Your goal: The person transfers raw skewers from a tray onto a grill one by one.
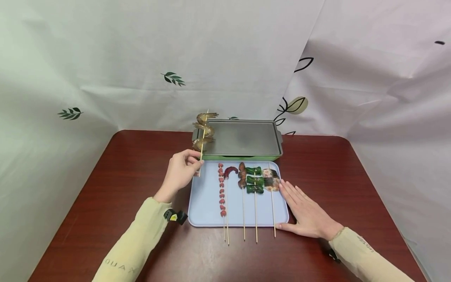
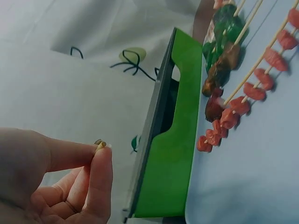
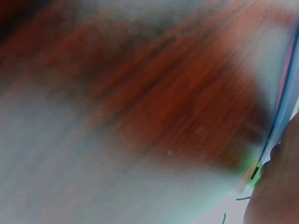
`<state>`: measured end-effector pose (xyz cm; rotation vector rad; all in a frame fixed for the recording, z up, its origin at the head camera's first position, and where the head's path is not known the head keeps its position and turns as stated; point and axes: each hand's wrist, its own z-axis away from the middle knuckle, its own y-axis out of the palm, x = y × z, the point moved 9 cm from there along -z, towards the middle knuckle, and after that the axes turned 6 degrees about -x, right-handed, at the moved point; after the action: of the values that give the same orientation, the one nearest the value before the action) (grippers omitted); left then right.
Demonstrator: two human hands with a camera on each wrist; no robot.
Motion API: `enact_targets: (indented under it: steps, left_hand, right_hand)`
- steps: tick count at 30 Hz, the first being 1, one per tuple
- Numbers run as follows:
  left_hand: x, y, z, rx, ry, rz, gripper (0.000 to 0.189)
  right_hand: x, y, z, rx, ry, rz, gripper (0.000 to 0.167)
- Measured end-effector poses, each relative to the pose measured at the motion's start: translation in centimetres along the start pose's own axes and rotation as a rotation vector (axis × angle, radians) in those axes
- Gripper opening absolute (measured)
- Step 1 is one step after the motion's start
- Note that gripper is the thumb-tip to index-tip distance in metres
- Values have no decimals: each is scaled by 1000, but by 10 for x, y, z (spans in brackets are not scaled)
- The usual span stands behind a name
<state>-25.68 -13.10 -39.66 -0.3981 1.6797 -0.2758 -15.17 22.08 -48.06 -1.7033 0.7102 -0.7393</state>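
Note:
My left hand [image 1: 182, 169] pinches the stick of a shrimp skewer [image 1: 203, 131] between thumb and forefinger. The skewer points away from me, its several shrimp overlapping the left end of the griddle [image 1: 243, 137] in the head view. In the left wrist view the stick's end shows between the fingertips [image 2: 100, 161]. My right hand [image 1: 304, 211] lies with straight fingers against the right rim of the light blue tray [image 1: 206, 203]. Closest to it on the tray is a skewer with round, dark-banded slices [image 1: 271, 180].
Further left on the tray lie a green vegetable skewer [image 1: 255, 181], a brown mushroom-like skewer [image 1: 242, 176], a dark red tentacle skewer [image 1: 230, 170] and a skewer of small red pieces [image 1: 221, 190]. Their sticks overhang the near rim. The griddle's green base [image 2: 173, 172] stands right behind the tray.

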Motion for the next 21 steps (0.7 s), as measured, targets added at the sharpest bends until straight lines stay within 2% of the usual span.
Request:
enact_targets:
  steps: [4, 10, 21]
  left_hand:
    - [11, 7, -10, 7, -67, -3, 22]
    - [26, 16, -18, 22, -142, -4, 23]
    - [34, 24, -18, 63, -231, 22, 23]
  right_hand:
    - [1, -1, 0, -13, -7, 0, 115]
    - [3, -3, -1, -34, -22, 2, 114]
    - [3, -3, 0, -36, -17, -3, 115]
